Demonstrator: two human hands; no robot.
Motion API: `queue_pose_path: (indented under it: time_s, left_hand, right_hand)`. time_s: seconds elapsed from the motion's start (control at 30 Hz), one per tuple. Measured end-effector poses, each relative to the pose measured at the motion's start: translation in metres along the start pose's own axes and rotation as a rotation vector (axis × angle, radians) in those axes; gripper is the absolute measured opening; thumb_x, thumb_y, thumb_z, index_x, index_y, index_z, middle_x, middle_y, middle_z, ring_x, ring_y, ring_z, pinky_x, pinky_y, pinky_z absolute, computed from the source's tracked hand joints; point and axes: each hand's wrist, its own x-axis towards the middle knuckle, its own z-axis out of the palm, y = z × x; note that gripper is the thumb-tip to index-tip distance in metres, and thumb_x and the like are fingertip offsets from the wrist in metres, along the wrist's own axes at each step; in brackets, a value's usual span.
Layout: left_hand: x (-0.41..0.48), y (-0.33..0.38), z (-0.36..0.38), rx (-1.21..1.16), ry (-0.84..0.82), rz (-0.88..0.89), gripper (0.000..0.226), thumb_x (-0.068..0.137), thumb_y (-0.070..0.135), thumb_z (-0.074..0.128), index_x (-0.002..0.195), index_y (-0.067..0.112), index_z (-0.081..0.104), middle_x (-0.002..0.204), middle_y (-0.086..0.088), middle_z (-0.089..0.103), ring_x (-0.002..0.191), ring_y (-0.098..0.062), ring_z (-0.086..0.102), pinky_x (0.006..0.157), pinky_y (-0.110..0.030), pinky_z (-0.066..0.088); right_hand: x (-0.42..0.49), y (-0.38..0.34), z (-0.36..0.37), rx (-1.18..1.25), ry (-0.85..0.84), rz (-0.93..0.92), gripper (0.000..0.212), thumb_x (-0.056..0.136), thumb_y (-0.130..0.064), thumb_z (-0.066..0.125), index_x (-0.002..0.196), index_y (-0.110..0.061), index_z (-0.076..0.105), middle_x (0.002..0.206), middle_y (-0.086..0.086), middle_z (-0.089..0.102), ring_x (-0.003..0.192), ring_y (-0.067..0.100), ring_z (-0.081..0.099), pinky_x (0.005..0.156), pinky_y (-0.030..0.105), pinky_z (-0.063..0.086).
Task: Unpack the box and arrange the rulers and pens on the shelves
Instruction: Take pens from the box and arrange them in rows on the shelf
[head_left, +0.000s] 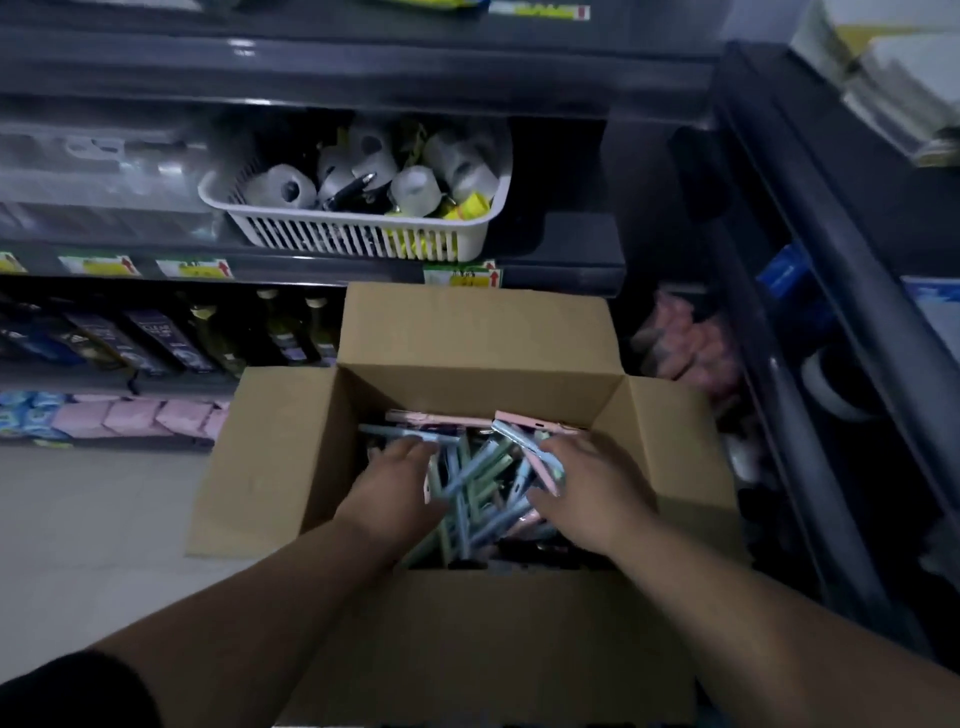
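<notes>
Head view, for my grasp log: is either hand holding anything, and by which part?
Cannot be told: left hand and right hand rest palm-down on the pens in the box; grip unclear.

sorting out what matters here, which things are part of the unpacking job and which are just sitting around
Job: cardboard box; pastel pens inside it; left hand and right hand among them; shelves.

Just there: white basket holding rolls; bottles; pink packs lower down.
</notes>
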Motion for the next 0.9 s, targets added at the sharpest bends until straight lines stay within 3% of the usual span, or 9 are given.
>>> queue_pose_path:
  time_s: [0.1, 0.27, 0.33, 0.4, 0.5, 0.6, 0.73, 0.83, 0.9]
  left_hand:
    - [0.034, -0.008, 0.005, 0.099, 0.030, -0.010, 0.069, 0.087, 0.026, 0.055, 0.149, 0.017, 0.026, 0.156, -0.006, 0.022, 0.141, -0.026, 0.024, 0.114, -0.036, 0.026]
    - [0.064, -0.014, 0.012, 0.227, -0.053, 0.021, 0.072, 0.088, 0.016, 0.049, 0.151, 0.019, 0.014, 0.157, -0.002, 0.018, 0.143, -0.026, 0.017, 0.116, -0.037, 0.018]
    - [0.068, -0.015, 0.014, 0.273, -0.067, 0.020, 0.073, 0.089, 0.015, 0.048, 0.151, 0.019, 0.011, 0.156, -0.004, 0.017, 0.140, -0.029, 0.021, 0.112, -0.038, 0.024]
    - [0.071, -0.017, 0.013, 0.312, -0.061, 0.004, 0.064, 0.092, 0.014, 0.042, 0.149, 0.017, 0.014, 0.150, -0.009, 0.022, 0.134, -0.031, 0.027, 0.106, -0.040, 0.031]
    - [0.071, -0.019, 0.011, 0.351, -0.092, -0.043, 0.056, 0.093, 0.014, 0.041, 0.145, 0.013, 0.022, 0.144, -0.013, 0.024, 0.129, -0.033, 0.027, 0.105, -0.040, 0.031]
    - [0.070, -0.020, 0.012, 0.394, -0.062, -0.015, 0.050, 0.091, 0.017, 0.045, 0.139, 0.014, 0.029, 0.140, -0.012, 0.028, 0.130, -0.031, 0.027, 0.108, -0.041, 0.025]
    - [0.071, -0.023, 0.010, 0.393, -0.010, 0.047, 0.035, 0.094, 0.016, 0.038, 0.129, 0.015, 0.039, 0.130, -0.009, 0.044, 0.124, -0.028, 0.038, 0.110, -0.037, 0.021]
    - [0.070, -0.020, 0.008, 0.410, -0.018, 0.103, 0.042, 0.094, 0.015, 0.038, 0.136, 0.013, 0.037, 0.132, -0.011, 0.042, 0.124, -0.030, 0.038, 0.110, -0.036, 0.022]
    - [0.068, -0.015, 0.003, 0.328, 0.015, 0.119, 0.040, 0.095, 0.012, 0.039, 0.135, 0.014, 0.039, 0.129, -0.010, 0.043, 0.119, -0.029, 0.042, 0.103, -0.034, 0.031]
  right_hand:
    - [0.030, 0.007, 0.010, -0.004, 0.004, 0.006, 0.062, 0.084, -0.031, 0.066, 0.139, -0.014, 0.044, 0.144, 0.005, 0.042, 0.133, 0.025, 0.039, 0.107, 0.028, 0.033]
    - [0.062, 0.014, 0.027, -0.078, -0.052, 0.090, 0.083, 0.081, -0.036, 0.068, 0.148, -0.014, 0.026, 0.148, 0.010, 0.036, 0.133, 0.029, 0.036, 0.108, 0.034, 0.035]
    - [0.068, 0.015, 0.032, -0.145, -0.091, 0.115, 0.097, 0.076, -0.040, 0.073, 0.152, -0.019, 0.015, 0.152, 0.007, 0.025, 0.135, 0.029, 0.032, 0.110, 0.035, 0.032]
    - [0.072, 0.013, 0.033, -0.241, -0.071, 0.127, 0.099, 0.073, -0.045, 0.075, 0.152, -0.024, 0.018, 0.148, 0.006, 0.026, 0.131, 0.028, 0.033, 0.106, 0.036, 0.033]
    - [0.076, 0.011, 0.034, -0.307, 0.037, 0.119, 0.072, 0.075, -0.045, 0.072, 0.138, -0.030, 0.039, 0.133, 0.005, 0.036, 0.120, 0.026, 0.036, 0.097, 0.035, 0.033]
    - [0.076, 0.009, 0.040, -0.280, 0.074, 0.090, 0.044, 0.085, -0.036, 0.061, 0.127, -0.030, 0.047, 0.136, 0.004, 0.038, 0.126, 0.027, 0.034, 0.101, 0.036, 0.029]
    - [0.071, 0.008, 0.046, -0.342, 0.016, -0.018, 0.041, 0.089, -0.023, 0.052, 0.129, -0.030, 0.048, 0.136, 0.000, 0.048, 0.131, 0.024, 0.036, 0.114, 0.040, 0.016]
    - [0.067, 0.007, 0.042, -0.280, 0.116, -0.081, 0.029, 0.095, -0.028, 0.046, 0.123, -0.027, 0.056, 0.126, -0.001, 0.057, 0.124, 0.021, 0.045, 0.117, 0.038, 0.012]
    - [0.063, 0.000, 0.036, -0.201, 0.205, -0.117, 0.027, 0.099, -0.035, 0.038, 0.112, -0.024, 0.059, 0.112, -0.001, 0.062, 0.112, 0.020, 0.053, 0.114, 0.037, 0.018]
